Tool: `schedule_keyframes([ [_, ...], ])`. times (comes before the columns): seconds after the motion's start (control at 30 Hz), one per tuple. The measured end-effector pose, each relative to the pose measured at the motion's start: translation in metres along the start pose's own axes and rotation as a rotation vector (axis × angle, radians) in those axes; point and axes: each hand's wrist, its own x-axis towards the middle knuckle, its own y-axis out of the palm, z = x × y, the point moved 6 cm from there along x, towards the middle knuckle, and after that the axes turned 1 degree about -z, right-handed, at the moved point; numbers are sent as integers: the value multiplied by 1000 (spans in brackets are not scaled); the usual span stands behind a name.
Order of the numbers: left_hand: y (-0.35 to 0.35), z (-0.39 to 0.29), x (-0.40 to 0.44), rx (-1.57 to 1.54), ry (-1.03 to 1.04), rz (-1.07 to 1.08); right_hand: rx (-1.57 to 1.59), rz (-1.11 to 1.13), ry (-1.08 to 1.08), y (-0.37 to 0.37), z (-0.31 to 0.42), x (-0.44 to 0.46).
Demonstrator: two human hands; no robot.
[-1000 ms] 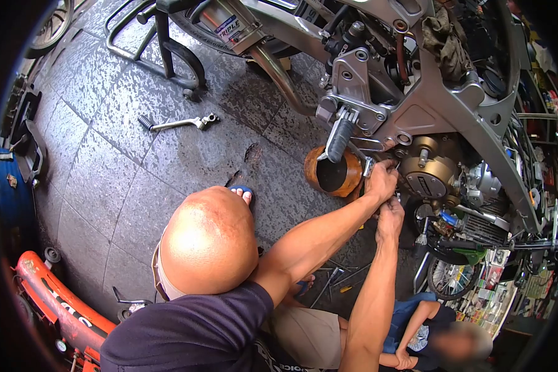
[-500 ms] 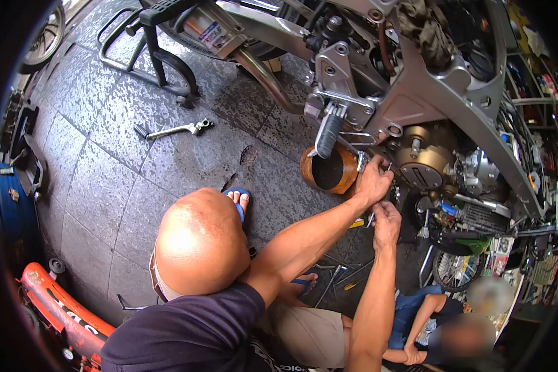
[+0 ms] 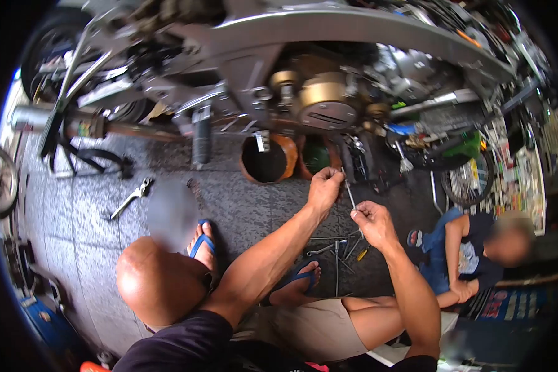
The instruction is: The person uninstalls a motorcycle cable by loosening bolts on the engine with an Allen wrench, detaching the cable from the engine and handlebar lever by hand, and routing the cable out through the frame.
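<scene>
My left hand point(image 3: 325, 192) pinches the upper end of a thin metal rod point(image 3: 349, 192), possibly a long bolt. The fingers of my right hand point(image 3: 374, 223) are closed on its lower end. Both hands are in front of a motorcycle engine with a gold round cover point(image 3: 326, 102), apart from it. Below the engine, near my left hand, stand two cut-open containers: an orange-brown one point(image 3: 285, 158) and one with a dark green inside point(image 3: 316, 155). A footpeg point(image 3: 201, 136) hangs from the silver frame point(image 3: 328, 25).
Several tools lie on the floor beneath my hands, among them a T-handle wrench point(image 3: 337, 266) and a yellow-handled tool point(image 3: 361, 255). A metal lever point(image 3: 130, 197) lies farther left. A seated person point(image 3: 468, 254) is at the right, near a spoked wheel point(image 3: 468, 180).
My view has swung, showing more of the engine side. Both hands have drawn back from beneath the engine, and the thin rod now shows clearly between them.
</scene>
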Motion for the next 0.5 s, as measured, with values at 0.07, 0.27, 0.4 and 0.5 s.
schedule_keyframes([
  [0.07, 17, 26, -3, -85, -205, 75, 52, -12, 8, -18, -26, -4],
  [0.27, 45, 115, 15, 67, -406, 81, 97, 169, 165, -34, -115, -19],
  [0.4, 42, 178, 84, 384, -347, -168, 359, 34, 222, 8, -206, -48],
  [0.5, 47, 197, 164, 861, -83, -151, 601, -73, 398, 69, -266, -106],
])
